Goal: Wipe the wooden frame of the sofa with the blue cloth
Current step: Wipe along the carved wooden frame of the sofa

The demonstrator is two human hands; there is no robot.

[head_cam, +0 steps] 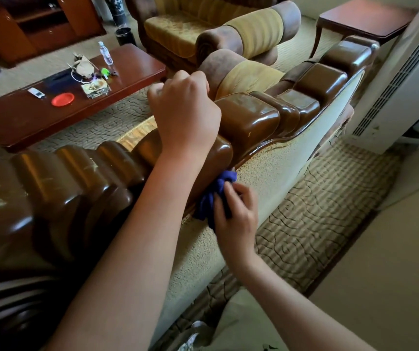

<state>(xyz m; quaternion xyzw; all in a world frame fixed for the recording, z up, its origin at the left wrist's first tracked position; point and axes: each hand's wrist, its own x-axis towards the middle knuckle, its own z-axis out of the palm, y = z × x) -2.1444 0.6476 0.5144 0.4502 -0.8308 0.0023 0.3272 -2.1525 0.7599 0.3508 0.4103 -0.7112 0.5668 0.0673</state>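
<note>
Two hands: left hand (184, 110) grips wooden frame (249, 117), right hand (236, 214) clutches blue cloth (213, 196).

The left hand (184, 110) curls over the top of the sofa's glossy brown wooden frame (251, 117). Below it, the right hand (237, 216) holds a bunched blue cloth (214, 196) against the frame's lower edge, where wood meets the pale fabric back (266, 178). Beyond stands a tabletop (38, 115) carrying a red lid (63, 99) and a bottle (105, 53).
</note>
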